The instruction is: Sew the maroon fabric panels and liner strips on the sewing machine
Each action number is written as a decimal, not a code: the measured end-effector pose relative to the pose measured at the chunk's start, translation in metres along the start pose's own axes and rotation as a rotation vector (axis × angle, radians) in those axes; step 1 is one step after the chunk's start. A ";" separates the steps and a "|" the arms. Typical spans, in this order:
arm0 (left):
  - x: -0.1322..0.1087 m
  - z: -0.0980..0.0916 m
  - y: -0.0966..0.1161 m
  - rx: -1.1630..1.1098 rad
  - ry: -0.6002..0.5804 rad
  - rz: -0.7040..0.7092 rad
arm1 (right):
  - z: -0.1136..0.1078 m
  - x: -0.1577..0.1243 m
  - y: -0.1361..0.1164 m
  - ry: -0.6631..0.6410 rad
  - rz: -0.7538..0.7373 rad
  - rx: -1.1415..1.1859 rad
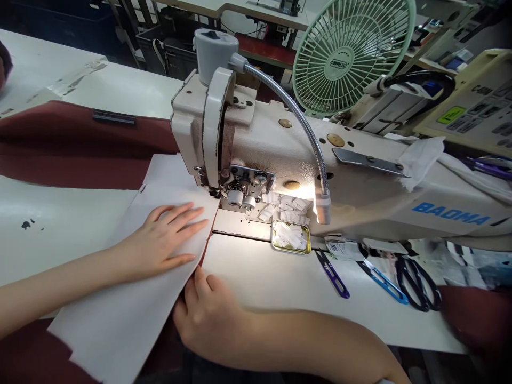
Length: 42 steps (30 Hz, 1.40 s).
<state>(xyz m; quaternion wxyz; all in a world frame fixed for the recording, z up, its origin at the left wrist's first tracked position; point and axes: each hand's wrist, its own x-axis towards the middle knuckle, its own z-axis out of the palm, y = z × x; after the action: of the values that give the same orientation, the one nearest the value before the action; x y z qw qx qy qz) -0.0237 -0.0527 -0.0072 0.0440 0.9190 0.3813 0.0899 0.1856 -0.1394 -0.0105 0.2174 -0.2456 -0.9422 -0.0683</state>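
Note:
My left hand lies flat with fingers spread on a white fabric piece that runs toward the needle area of a cream sewing machine. A thin dark red edge shows under the white piece's right side. My right hand is at that edge near the table front, fingers curled and pinching the fabric edge. Dark red fabric stretches across the table behind the white piece.
A small tin of white labels sits under the machine's gooseneck lamp. A purple snipper, a blue snipper and black scissors lie to the right. A green fan stands behind the machine.

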 end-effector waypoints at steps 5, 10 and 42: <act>-0.008 0.013 0.005 -0.153 0.123 0.013 | 0.006 0.005 0.013 0.000 0.042 0.018; 0.004 0.020 -0.008 -0.169 0.165 0.078 | 0.010 0.010 0.025 -0.092 0.044 0.029; 0.028 0.028 -0.032 -0.176 0.240 0.123 | -0.095 -0.218 0.147 0.094 1.044 -0.322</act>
<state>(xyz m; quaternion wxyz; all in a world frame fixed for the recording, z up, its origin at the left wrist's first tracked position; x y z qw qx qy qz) -0.0208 -0.0107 -0.0360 0.0726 0.9158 0.3176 0.2347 0.4648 -0.1282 -0.0192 0.2239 -0.7074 -0.6620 -0.1058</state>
